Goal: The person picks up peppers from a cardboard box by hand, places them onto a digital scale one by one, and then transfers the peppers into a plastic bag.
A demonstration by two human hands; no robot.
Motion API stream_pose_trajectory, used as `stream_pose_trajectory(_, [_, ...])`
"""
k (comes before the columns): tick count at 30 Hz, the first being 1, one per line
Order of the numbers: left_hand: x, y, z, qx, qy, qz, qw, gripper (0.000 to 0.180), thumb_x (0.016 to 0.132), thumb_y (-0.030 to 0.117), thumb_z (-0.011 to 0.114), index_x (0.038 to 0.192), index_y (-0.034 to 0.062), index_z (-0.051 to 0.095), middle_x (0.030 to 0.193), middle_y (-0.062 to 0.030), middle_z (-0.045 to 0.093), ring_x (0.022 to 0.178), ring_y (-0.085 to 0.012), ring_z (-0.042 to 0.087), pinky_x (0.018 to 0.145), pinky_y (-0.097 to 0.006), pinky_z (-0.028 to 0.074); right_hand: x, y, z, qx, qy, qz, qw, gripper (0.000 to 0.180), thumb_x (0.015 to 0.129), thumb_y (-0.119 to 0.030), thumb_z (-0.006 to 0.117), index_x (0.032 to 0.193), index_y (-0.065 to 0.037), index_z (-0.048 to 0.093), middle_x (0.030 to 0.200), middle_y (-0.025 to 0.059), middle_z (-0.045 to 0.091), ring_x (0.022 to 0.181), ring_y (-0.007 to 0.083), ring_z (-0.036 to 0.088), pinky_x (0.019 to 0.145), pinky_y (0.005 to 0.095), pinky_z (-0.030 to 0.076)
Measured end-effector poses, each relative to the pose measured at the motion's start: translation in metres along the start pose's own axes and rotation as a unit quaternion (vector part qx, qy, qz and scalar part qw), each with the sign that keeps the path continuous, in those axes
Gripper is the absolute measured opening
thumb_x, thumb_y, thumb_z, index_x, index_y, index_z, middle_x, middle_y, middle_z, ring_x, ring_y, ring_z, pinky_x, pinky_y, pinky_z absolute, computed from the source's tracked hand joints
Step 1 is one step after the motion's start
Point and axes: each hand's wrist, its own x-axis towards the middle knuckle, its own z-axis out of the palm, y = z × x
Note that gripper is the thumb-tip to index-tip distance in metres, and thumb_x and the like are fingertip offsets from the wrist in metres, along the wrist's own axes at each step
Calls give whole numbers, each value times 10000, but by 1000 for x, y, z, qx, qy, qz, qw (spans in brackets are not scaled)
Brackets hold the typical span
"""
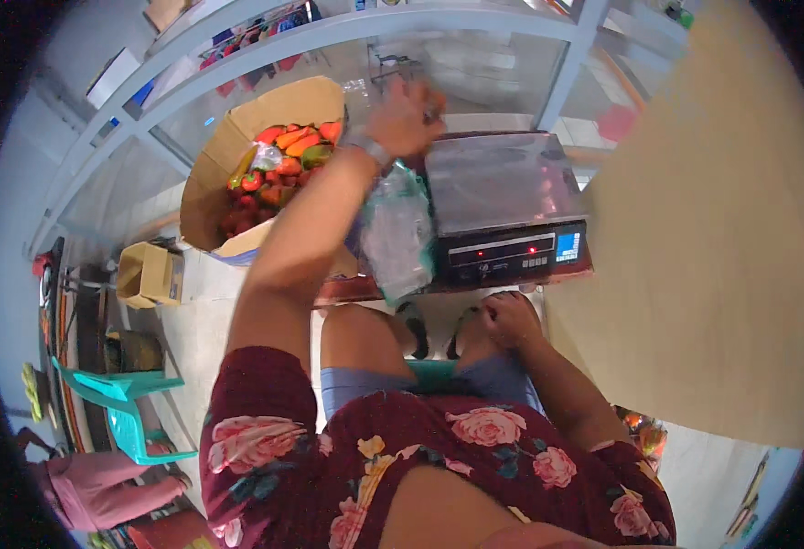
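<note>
**Left hand raised over scale, bag hanging below**

Left hand (407,117), blurred, is raised above the digital scale (503,206); its grip cannot be told. A clear plastic bag (397,233) hangs beneath the wrist, beside the scale. Right hand (510,318) rests clenched on the knee. Cardboard box of peppers (265,165) stands left.

A brown cardboard box (214,174) is filled with red, orange and green fruit (278,165). The weighing scale (503,206) has a silver-grey pan and a black front panel with red lit digits and a small blue screen. The plastic bag (397,233) is clear with a greenish tint. A dark red dress (439,467) carries pink roses. A plastic chair (123,407) is teal.
</note>
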Motion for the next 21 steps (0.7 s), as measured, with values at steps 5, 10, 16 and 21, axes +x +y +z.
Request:
stream_pose_trajectory(5, [-4,56,121,-26,-113,-109,987,649,703,372,694,1200,53,425,1103,-234,474,991,-454,530,857,-464,449,-7,14,3,-8,-17,34,999,218,779,-256,544,814,-61,638,902,144,626,900,323,574,813,434,459])
stream_pose_trajectory(10, [-12,60,160,-84,-74,-135,985,670,654,427,737,1129,66,432,1132,-202,542,1005,-387,559,834,-466,450,-9,12,3,-24,20,7,999,222,784,-233,547,911,-79,643,883,123,630,893,280,578,878,392,403])
stream_pose_trajectory(16, [-24,74,162,-91,-72,-195,974,822,557,429,810,1204,73,448,1173,-128,528,1113,-307,500,932,-448,380,-5,5,-5,-28,-4,-7,1000,208,774,-223,546,888,-83,649,868,126,633,884,284,581,871,393,401])
stream_pose_trajectory(21, [-40,61,172,-106,-19,-157,982,900,526,459,818,1230,50,436,1190,-163,518,1109,-334,495,933,-433,390,-4,9,6,1,19,-11,1000,195,765,-215,553,874,-82,646,849,124,633,870,285,585,854,398,406])
